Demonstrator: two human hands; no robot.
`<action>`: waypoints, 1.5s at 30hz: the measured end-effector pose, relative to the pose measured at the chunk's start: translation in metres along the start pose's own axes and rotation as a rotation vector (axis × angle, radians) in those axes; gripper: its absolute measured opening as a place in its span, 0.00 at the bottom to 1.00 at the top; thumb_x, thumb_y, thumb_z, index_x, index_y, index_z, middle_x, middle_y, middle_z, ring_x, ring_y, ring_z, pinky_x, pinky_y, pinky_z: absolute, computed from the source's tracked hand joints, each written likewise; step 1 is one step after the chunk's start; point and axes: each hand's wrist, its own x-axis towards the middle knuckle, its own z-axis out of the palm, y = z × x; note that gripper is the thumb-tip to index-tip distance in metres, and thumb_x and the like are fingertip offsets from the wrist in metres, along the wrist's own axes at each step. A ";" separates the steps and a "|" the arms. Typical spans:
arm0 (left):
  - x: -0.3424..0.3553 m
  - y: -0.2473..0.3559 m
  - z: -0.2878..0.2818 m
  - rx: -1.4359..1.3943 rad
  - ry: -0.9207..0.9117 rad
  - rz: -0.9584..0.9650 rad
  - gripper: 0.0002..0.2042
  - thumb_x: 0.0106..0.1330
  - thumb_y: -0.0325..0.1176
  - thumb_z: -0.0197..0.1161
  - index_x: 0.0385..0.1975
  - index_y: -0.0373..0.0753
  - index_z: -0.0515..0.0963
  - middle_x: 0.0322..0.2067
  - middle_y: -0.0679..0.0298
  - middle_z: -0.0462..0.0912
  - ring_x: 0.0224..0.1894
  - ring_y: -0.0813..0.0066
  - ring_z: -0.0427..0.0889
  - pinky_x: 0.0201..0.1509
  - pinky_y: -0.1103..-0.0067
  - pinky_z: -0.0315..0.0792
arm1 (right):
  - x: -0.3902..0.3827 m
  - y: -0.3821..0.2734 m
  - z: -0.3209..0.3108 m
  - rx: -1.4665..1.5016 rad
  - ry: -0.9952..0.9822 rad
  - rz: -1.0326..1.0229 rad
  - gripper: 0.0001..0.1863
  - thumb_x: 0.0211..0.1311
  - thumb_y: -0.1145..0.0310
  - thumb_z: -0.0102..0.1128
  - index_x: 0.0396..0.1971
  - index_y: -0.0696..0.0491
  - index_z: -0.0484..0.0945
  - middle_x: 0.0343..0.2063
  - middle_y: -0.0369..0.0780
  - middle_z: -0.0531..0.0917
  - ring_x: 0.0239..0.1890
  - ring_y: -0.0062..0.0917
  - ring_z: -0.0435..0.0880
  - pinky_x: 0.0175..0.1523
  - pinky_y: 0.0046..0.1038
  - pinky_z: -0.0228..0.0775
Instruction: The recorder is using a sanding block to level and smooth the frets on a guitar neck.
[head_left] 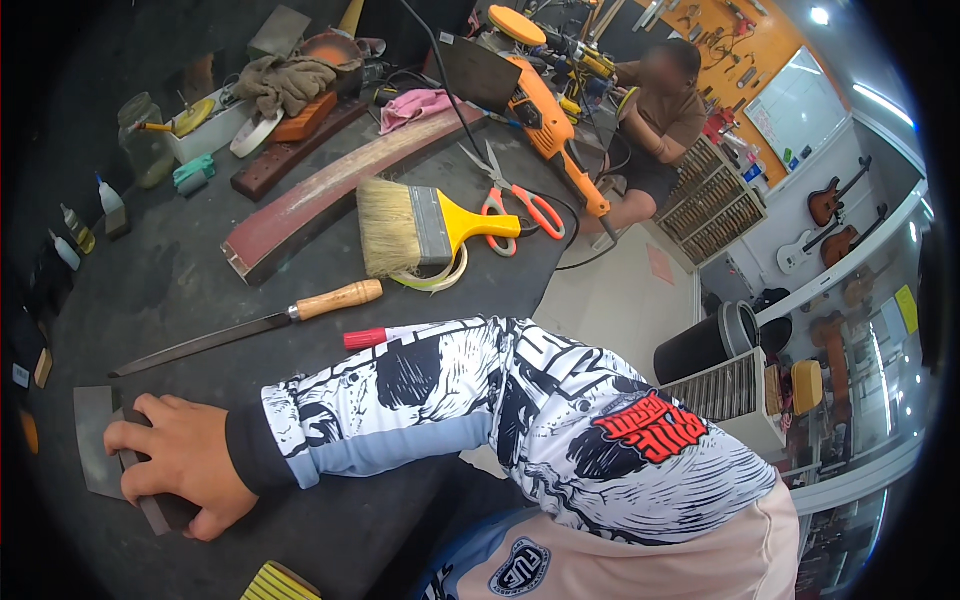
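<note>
My right hand lies palm down at the left of the dark workbench, its fingers bent around a narrow dark block. Beneath and beside the block shows a thin grey rectangular plate. My fingers partly hide both. Beyond the hand is a flat file with a wooden handle. A red-capped marker sticks out by my sleeve. Farther off, a wide paintbrush with a yellow handle rests over a roll of tape. My left hand is out of the picture.
Scissors, an orange power polisher and a curved reddish beam lie beyond the brush. Glue bottles and a glass jar line the far side. Another person sits past the bench. A yellow-and-black striped piece is near.
</note>
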 end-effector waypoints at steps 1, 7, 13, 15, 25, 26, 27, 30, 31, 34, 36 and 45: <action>-0.001 0.000 0.000 -0.001 0.002 0.001 0.32 0.82 0.51 0.44 0.37 0.26 0.86 0.35 0.38 0.86 0.38 0.41 0.86 0.45 0.54 0.81 | 0.000 0.000 0.000 0.007 -0.004 0.001 0.29 0.37 0.57 0.78 0.46 0.41 0.82 0.61 0.45 0.67 0.56 0.51 0.68 0.56 0.50 0.69; -0.002 0.000 0.001 0.035 -0.010 -0.026 0.34 0.81 0.53 0.43 0.38 0.25 0.86 0.35 0.38 0.86 0.38 0.41 0.86 0.45 0.55 0.81 | 0.000 0.001 0.003 0.009 0.006 0.002 0.29 0.36 0.58 0.79 0.45 0.41 0.82 0.61 0.44 0.67 0.55 0.50 0.68 0.56 0.50 0.69; -0.003 -0.002 0.002 0.037 0.010 -0.043 0.33 0.81 0.53 0.43 0.39 0.25 0.86 0.37 0.38 0.86 0.39 0.41 0.86 0.46 0.55 0.81 | -0.001 0.000 0.000 0.000 0.009 0.005 0.29 0.37 0.58 0.79 0.45 0.41 0.82 0.61 0.44 0.67 0.55 0.50 0.68 0.56 0.50 0.69; -0.001 -0.001 0.001 -0.007 -0.009 -0.018 0.33 0.81 0.53 0.44 0.39 0.25 0.86 0.37 0.38 0.86 0.39 0.42 0.86 0.46 0.55 0.81 | -0.001 -0.001 -0.001 0.000 0.011 0.003 0.29 0.37 0.58 0.79 0.45 0.41 0.82 0.61 0.44 0.67 0.55 0.50 0.68 0.56 0.50 0.69; -0.005 -0.004 0.001 -0.004 -0.032 -0.049 0.31 0.81 0.52 0.44 0.40 0.27 0.86 0.38 0.39 0.86 0.40 0.42 0.85 0.48 0.54 0.81 | -0.001 -0.001 -0.003 0.006 -0.001 0.011 0.29 0.37 0.58 0.79 0.45 0.41 0.82 0.61 0.44 0.67 0.55 0.50 0.68 0.56 0.49 0.69; -0.006 -0.003 0.002 0.024 -0.005 -0.045 0.31 0.81 0.51 0.44 0.39 0.27 0.86 0.37 0.39 0.86 0.39 0.43 0.85 0.47 0.55 0.81 | -0.001 -0.001 -0.002 0.008 -0.005 0.009 0.29 0.37 0.57 0.79 0.45 0.41 0.82 0.61 0.44 0.67 0.55 0.50 0.68 0.56 0.49 0.69; -0.007 -0.002 0.003 0.052 0.021 -0.040 0.31 0.81 0.51 0.44 0.38 0.26 0.86 0.36 0.39 0.86 0.38 0.43 0.85 0.46 0.55 0.81 | -0.001 -0.001 -0.002 0.008 -0.005 0.010 0.29 0.37 0.57 0.79 0.45 0.41 0.82 0.61 0.44 0.67 0.55 0.50 0.68 0.56 0.49 0.69; -0.003 -0.001 0.002 0.039 0.036 -0.002 0.31 0.81 0.50 0.45 0.37 0.26 0.86 0.35 0.39 0.86 0.37 0.43 0.85 0.45 0.55 0.81 | 0.000 0.000 -0.002 -0.008 0.020 -0.005 0.29 0.37 0.58 0.79 0.45 0.41 0.82 0.61 0.44 0.67 0.55 0.50 0.68 0.56 0.49 0.69; -0.003 -0.001 0.003 0.038 0.037 -0.003 0.31 0.81 0.50 0.45 0.37 0.26 0.86 0.35 0.39 0.86 0.37 0.43 0.85 0.45 0.55 0.81 | 0.000 -0.001 -0.002 -0.003 0.010 -0.001 0.28 0.37 0.58 0.79 0.45 0.41 0.82 0.61 0.44 0.67 0.55 0.50 0.68 0.56 0.49 0.69; -0.002 -0.002 0.002 0.025 0.024 0.009 0.30 0.81 0.49 0.46 0.36 0.27 0.87 0.36 0.40 0.87 0.38 0.44 0.85 0.45 0.55 0.81 | -0.001 -0.001 -0.003 0.004 0.007 0.008 0.28 0.37 0.58 0.79 0.45 0.41 0.82 0.61 0.44 0.67 0.55 0.50 0.68 0.56 0.49 0.69; -0.002 0.001 0.002 -0.008 0.011 -0.027 0.29 0.81 0.49 0.47 0.37 0.27 0.87 0.37 0.41 0.87 0.39 0.44 0.85 0.46 0.55 0.81 | -0.002 0.001 -0.001 0.007 0.010 0.007 0.28 0.37 0.58 0.79 0.45 0.41 0.82 0.61 0.44 0.67 0.55 0.50 0.68 0.56 0.49 0.69; -0.009 -0.001 0.003 0.058 0.021 -0.060 0.30 0.81 0.51 0.45 0.39 0.29 0.87 0.38 0.42 0.86 0.41 0.44 0.85 0.48 0.55 0.80 | -0.002 -0.001 -0.003 0.005 0.001 0.008 0.28 0.37 0.58 0.79 0.45 0.41 0.82 0.61 0.45 0.67 0.55 0.51 0.68 0.57 0.49 0.69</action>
